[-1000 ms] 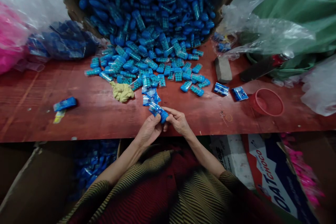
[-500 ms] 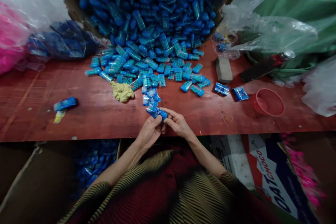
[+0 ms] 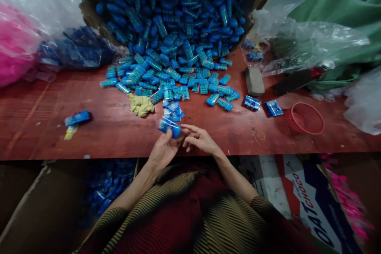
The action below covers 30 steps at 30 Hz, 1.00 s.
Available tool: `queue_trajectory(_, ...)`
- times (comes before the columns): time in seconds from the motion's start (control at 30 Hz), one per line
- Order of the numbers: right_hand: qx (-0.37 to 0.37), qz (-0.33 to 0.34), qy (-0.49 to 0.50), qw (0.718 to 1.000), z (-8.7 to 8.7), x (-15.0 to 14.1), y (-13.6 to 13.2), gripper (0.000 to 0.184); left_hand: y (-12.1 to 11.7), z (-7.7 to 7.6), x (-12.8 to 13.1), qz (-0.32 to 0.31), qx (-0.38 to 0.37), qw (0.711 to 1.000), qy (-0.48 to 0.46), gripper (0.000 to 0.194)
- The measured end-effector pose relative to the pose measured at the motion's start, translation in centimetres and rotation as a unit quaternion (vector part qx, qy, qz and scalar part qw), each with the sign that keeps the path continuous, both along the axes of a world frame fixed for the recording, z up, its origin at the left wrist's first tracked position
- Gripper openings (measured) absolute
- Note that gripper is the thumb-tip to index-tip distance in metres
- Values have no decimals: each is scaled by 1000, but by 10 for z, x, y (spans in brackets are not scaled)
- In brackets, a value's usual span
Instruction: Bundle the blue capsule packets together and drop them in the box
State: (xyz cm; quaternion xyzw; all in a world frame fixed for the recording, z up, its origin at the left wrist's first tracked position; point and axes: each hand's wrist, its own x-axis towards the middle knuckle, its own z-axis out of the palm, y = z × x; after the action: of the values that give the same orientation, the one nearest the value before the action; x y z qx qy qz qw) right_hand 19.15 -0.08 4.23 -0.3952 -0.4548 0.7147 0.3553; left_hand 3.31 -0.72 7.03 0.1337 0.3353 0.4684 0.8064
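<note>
Left hand (image 3: 163, 151) pinches the shiny blue, oblong plastic-looking packet (image 3: 171, 127) over the red wooden table (image 3: 113, 137); right hand (image 3: 203, 141), half-curled beside it, looks empty; slick plastic under one pinch could slip; long axis slants, paler end far-left, rounded blue end near-right.

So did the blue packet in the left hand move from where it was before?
Yes. The blue packet has moved left, held in the left hand, closer to the yellow lump on the table.
</note>
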Motion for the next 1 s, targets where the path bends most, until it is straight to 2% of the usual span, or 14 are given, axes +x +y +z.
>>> queue_trajectory(0.17,86,-58,-156,982,-4,2,14,39,9,2,-64,232,-32,972,35,50)
queue_trajectory(0.27,205,-86,-265,938,-1,-10,24,30,13,0,-88,297,-54,949,88,52)
queue_trajectory(0.33,288,-77,-328,896,4,-27,32,29,15,-4,-89,267,-63,953,130,40)
queue_trajectory(0.4,355,-34,-375,856,8,-53,43,32,18,-8,-83,244,-27,946,211,27)
queue_trajectory(0.43,383,-3,-395,835,8,-67,50,36,21,-10,-80,256,11,927,275,24)
queue_trajectory(0.47,410,27,-410,814,8,-83,57,42,26,-12,-79,282,60,892,348,23)
queue_trajectory(0.53,447,66,-436,778,3,-114,75,51,39,-16,-80,329,156,796,484,26)
queue_trajectory(0.6,447,71,-468,759,-6,-142,92,50,55,-21,-86,322,215,723,571,33)
queue_trajectory(0.63,443,71,-478,755,-11,-152,100,47,63,-25,-90,303,228,707,597,37)
queue_trajectory(0.7,434,75,-477,760,-18,-165,109,44,78,-35,-94,254,230,704,622,42)
queue_trajectory(0.77,433,103,-452,773,-20,-162,110,44,88,-47,-94,214,222,720,622,43)
queue_trajectory(0.83,451,130,-422,776,-18,-145,104,42,93,-58,-91,197,231,721,623,42)
queue_trajectory(0.93,480,94,-435,756,-11,-100,89,35,93,-68,-86,172,257,687,657,40)
queue_trajectory(1.0,448,37,-500,740,-10,-71,80,34,90,-68,-82,142,267,662,686,41)
